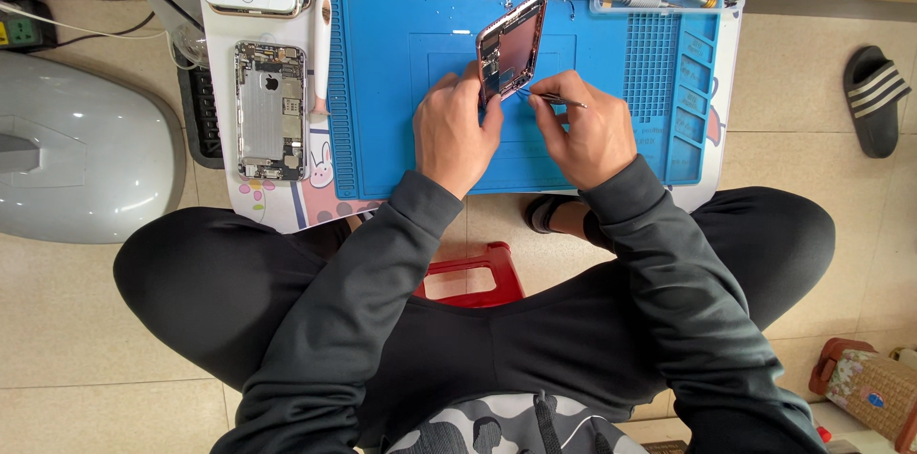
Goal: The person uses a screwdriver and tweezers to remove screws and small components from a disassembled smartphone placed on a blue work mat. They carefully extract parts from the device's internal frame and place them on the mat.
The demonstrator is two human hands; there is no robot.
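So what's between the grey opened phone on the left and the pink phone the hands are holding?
In the head view, between the grey opened phone and the pink phone lie a thin white tool and the bare left part of the blue mat.

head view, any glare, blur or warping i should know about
Head view: even, soft light, faint shadows; mild glare on the tilted phone in the left hand; right hand and thin tool sharp; wide-lens bending at the edges.
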